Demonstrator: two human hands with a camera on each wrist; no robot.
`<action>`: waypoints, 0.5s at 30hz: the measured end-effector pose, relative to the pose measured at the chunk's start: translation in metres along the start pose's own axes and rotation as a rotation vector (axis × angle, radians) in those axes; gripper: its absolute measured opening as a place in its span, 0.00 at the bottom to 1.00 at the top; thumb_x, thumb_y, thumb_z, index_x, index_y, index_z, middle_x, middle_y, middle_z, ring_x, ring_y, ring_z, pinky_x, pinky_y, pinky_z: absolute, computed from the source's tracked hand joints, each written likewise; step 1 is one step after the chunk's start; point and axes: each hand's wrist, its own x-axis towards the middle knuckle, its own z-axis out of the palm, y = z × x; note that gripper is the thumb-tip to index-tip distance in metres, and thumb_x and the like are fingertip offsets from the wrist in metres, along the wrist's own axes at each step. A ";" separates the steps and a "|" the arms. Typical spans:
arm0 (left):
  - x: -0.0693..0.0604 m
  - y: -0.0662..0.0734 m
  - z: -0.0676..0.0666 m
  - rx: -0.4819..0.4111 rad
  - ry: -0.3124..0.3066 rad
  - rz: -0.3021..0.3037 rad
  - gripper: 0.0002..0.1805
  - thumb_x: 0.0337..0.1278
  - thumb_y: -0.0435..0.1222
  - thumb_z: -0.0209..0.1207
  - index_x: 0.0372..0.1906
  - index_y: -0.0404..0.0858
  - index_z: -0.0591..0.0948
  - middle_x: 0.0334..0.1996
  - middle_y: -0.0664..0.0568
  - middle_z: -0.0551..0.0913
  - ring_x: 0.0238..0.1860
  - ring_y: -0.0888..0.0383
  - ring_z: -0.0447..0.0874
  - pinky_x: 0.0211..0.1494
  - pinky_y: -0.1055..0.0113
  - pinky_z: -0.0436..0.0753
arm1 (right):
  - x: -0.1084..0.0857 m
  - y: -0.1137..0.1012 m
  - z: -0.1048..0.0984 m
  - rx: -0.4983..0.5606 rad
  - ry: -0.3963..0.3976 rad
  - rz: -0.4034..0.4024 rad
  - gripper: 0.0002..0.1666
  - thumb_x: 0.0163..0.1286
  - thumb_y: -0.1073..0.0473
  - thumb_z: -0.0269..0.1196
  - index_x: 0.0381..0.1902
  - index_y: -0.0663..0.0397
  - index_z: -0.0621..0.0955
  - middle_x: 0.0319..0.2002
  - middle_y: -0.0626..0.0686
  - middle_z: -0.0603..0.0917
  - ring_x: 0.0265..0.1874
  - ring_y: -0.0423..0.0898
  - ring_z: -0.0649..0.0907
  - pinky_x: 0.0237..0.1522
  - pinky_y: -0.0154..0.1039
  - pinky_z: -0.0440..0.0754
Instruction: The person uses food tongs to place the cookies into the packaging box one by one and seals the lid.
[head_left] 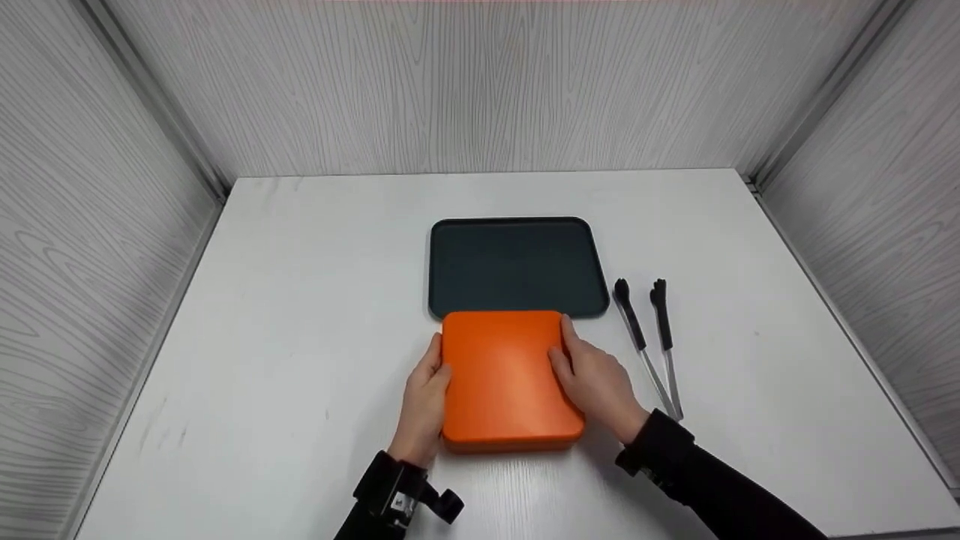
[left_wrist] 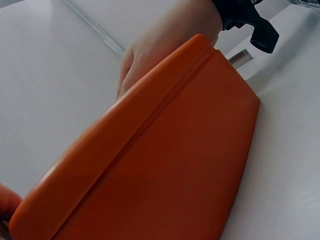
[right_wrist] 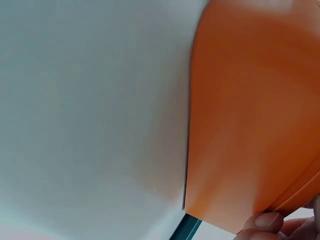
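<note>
An orange lidded box [head_left: 510, 375] stands on the white table, its lid on; a seam below the lid shows on its side in the left wrist view. My left hand [head_left: 424, 401] holds its left side, thumb near the lid's edge. On the opposite side my right hand [head_left: 600, 382] grips the box, thumb on the lid's edge and fingers along the side. In the right wrist view, fingertips [right_wrist: 267, 221] touch the box [right_wrist: 255, 110] near the seam. The undersides of both hands are hidden in the head view.
Directly behind the box lies a dark green tray [head_left: 517, 262], its front edge partly covered by the box. Spread tongs [head_left: 662, 337] with black tips and metal arms lie to the right. Grey wood-grain panels [head_left: 480, 90] enclose the table [head_left: 300, 300] at the back and sides.
</note>
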 end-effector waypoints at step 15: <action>-0.006 0.016 -0.005 0.816 -0.027 0.449 0.32 0.80 0.38 0.46 0.80 0.31 0.56 0.82 0.43 0.49 0.82 0.43 0.40 0.82 0.44 0.45 | -0.007 -0.003 -0.013 -0.204 0.157 -0.359 0.37 0.77 0.50 0.61 0.77 0.62 0.66 0.61 0.63 0.78 0.63 0.62 0.75 0.65 0.52 0.74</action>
